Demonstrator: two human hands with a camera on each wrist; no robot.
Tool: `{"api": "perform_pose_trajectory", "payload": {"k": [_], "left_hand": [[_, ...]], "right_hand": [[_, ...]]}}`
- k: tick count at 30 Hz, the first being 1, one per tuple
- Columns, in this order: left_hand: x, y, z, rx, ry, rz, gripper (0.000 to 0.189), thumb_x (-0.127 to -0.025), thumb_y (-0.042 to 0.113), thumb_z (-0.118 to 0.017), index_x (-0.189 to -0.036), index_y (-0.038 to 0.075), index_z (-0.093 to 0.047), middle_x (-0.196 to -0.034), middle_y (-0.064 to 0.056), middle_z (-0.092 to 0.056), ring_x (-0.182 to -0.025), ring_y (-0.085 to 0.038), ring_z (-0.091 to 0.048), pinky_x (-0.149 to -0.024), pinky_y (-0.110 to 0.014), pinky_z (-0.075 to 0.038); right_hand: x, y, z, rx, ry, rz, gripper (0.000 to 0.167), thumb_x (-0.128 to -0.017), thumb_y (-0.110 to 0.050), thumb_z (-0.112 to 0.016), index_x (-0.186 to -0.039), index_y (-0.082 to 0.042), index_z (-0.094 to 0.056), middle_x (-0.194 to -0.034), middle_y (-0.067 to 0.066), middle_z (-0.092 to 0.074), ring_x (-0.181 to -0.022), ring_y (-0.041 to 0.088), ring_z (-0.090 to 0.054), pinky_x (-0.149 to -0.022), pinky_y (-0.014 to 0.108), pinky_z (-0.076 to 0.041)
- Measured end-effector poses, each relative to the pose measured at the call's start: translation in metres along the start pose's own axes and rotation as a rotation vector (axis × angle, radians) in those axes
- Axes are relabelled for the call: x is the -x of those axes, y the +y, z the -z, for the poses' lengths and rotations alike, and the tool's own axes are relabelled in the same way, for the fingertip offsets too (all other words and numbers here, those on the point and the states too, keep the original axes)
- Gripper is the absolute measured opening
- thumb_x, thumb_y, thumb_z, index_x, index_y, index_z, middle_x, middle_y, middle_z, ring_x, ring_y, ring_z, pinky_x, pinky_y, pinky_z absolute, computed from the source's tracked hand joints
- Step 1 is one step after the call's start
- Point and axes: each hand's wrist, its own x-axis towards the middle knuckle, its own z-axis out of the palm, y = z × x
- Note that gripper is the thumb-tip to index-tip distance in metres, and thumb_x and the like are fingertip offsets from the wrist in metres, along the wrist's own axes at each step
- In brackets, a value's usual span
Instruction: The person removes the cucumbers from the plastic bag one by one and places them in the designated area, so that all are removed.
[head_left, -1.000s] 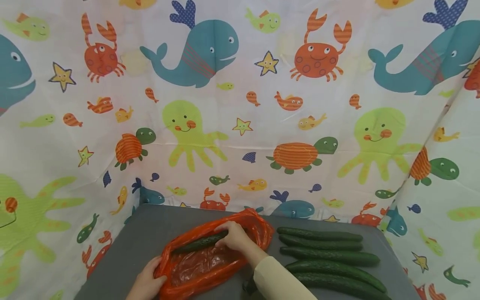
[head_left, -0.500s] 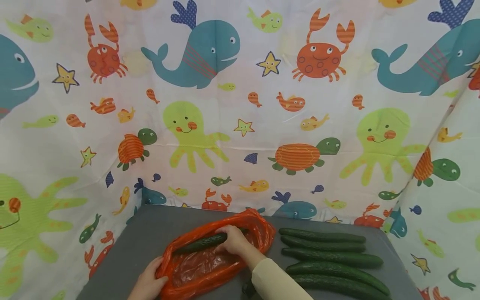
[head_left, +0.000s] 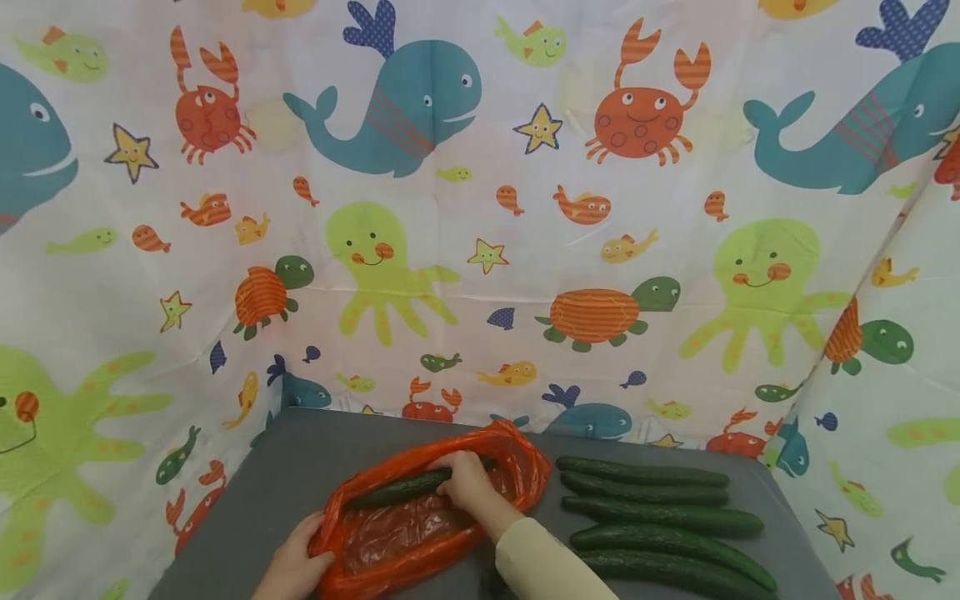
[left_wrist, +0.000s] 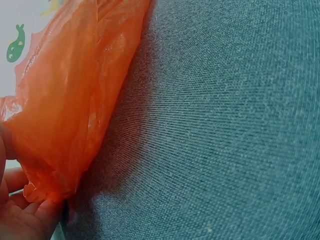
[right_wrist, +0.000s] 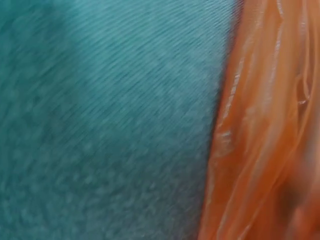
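An orange plastic bag (head_left: pixel 408 571) lies on the table, its mouth spread wide toward me. Inside, along the far wall, rests a dark green cucumber (head_left: pixel 401 490). My right hand (head_left: pixel 468 483) reaches over the near rim and holds this cucumber toward its right end, thumb on the near side. At the bag's left end my left hand (head_left: pixel 292 562) pinches the rim between thumb and fingers. The left wrist view shows those fingers (left_wrist: pixel 37 215) on the bunched plastic (left_wrist: pixel 70 110). In the right wrist view the bag's side (right_wrist: pixel 250 140) fills the right; the hand is mostly out of sight.
To the right of the bag several cucumbers (head_left: pixel 660 521) lie side by side on the grey table (head_left: pixel 300 454). Something dark shows beside my right sleeve (head_left: pixel 551 562), mostly hidden. A curtain (head_left: pixel 480 333) printed with sea animals encloses the table's back and sides.
My right hand has shifted only slightly within the bag, its forearm a little to the left. The left hand keeps its hold, and the bag and the cucumbers outside stay put.
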Motion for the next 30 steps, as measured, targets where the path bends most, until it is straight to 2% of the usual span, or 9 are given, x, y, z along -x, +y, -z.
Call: {"api": "perform_pose_trajectory", "payload": {"k": [7, 14, 19, 23, 30], "left_hand": [[-0.003, -0.001, -0.001, -0.018, -0.009, 0.006, 0.069, -0.086, 0.016, -0.07, -0.146, -0.009, -0.044, -0.151, -0.034, -0.037, -0.126, -0.055, -0.049, -0.089, -0.058, -0.053], [-0.001, -0.002, 0.0, -0.011, -0.008, 0.0, 0.07, -0.086, 0.017, -0.07, -0.146, -0.007, -0.045, -0.15, -0.034, -0.039, -0.118, -0.051, -0.056, -0.083, -0.055, -0.055], [0.001, 0.0, 0.002, -0.001, -0.006, -0.01, 0.07, -0.086, 0.016, -0.07, -0.146, -0.008, -0.044, -0.151, -0.034, -0.038, -0.12, -0.052, -0.055, -0.087, -0.056, -0.055], [0.001, 0.002, 0.001, -0.008, -0.003, -0.016, 0.07, -0.085, 0.014, -0.069, -0.147, -0.008, -0.044, -0.152, -0.034, -0.037, -0.123, -0.052, -0.053, -0.09, -0.057, -0.053], [0.0, -0.002, 0.002, -0.006, -0.014, -0.02, 0.07, -0.086, 0.017, -0.07, -0.146, -0.007, -0.045, -0.149, -0.034, -0.04, -0.119, -0.05, -0.057, -0.086, -0.055, -0.055]], "right_hand": [[0.004, 0.001, 0.007, -0.055, 0.007, -0.033, 0.032, -0.08, -0.004, -0.082, -0.108, -0.018, -0.081, -0.117, 0.005, -0.075, -0.116, 0.029, -0.066, -0.091, 0.045, -0.057], [0.009, -0.004, 0.014, -0.065, -0.002, -0.036, 0.031, -0.078, -0.005, -0.084, -0.105, -0.02, -0.082, -0.11, -0.001, -0.077, -0.113, 0.026, -0.067, -0.091, 0.043, -0.057], [0.013, -0.01, 0.018, -0.078, -0.009, -0.07, 0.032, -0.077, -0.007, -0.084, -0.105, -0.022, -0.082, -0.111, -0.003, -0.076, -0.117, 0.026, -0.066, -0.092, 0.043, -0.056], [0.015, -0.01, 0.018, -0.066, -0.002, -0.066, 0.032, -0.076, -0.007, -0.085, -0.104, -0.022, -0.083, -0.111, -0.003, -0.077, -0.118, 0.026, -0.066, -0.094, 0.044, -0.056], [0.019, -0.005, 0.019, -0.048, 0.004, -0.068, 0.032, -0.076, -0.007, -0.085, -0.103, -0.024, -0.083, -0.109, -0.005, -0.077, -0.116, 0.022, -0.066, -0.094, 0.042, -0.056]]}}
